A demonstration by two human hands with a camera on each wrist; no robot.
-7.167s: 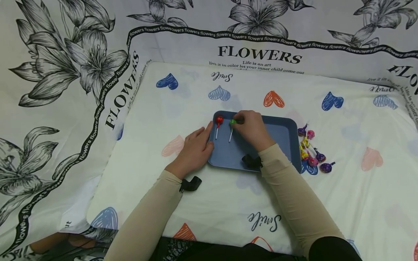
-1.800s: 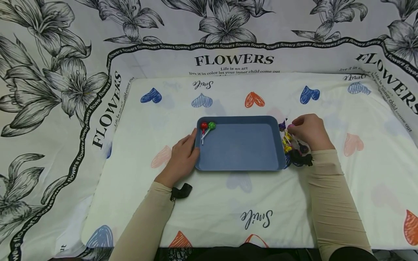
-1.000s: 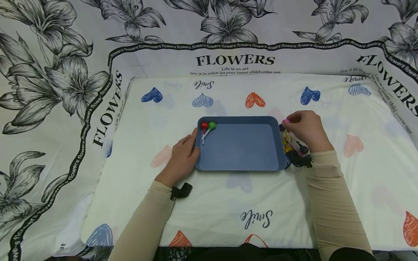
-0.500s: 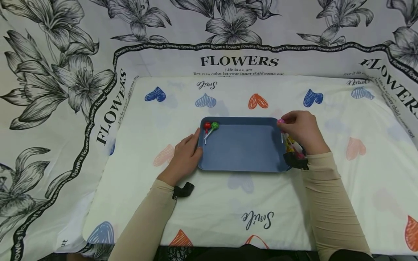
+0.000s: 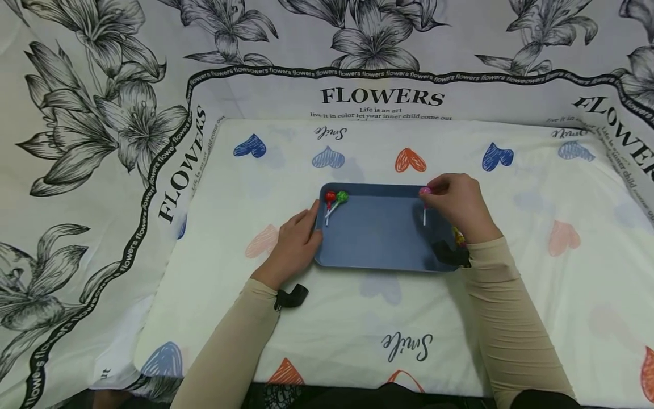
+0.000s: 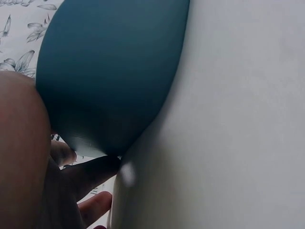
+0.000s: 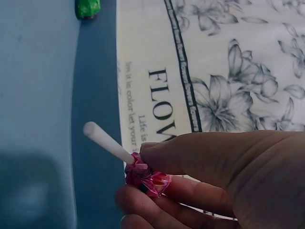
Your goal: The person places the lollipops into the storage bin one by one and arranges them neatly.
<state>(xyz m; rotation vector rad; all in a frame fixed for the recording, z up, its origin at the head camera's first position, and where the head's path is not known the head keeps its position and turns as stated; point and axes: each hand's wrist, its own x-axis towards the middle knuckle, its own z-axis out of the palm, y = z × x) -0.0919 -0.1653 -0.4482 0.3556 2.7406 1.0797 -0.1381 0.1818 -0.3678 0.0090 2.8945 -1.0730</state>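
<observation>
A pink-wrapped lollipop (image 5: 425,192) is pinched between the thumb and fingers of my right hand (image 5: 458,205), over the right part of the blue-grey tray (image 5: 375,236). In the right wrist view its white stick points away from the thumb, and the crumpled pink wrapper (image 7: 145,177) shows between the fingertips. My left hand (image 5: 292,245) rests against the tray's left edge, fingers extended along it. A red lollipop (image 5: 330,196) and a green lollipop (image 5: 342,197) lie side by side in the tray's far left corner, their sticks meeting.
Yellow-wrapped lollipops (image 5: 458,237) show beside the tray's right edge, mostly hidden by my right wrist and its black camera mount (image 5: 449,253). A heart-printed cloth (image 5: 327,318) lies beneath the tray, with a flower-printed cloth (image 5: 271,96) around it.
My right hand has taken the pink lollipop from the pile and carried it left over the tray. Earlier, it held the green lollipop, which now lies by the red one.
</observation>
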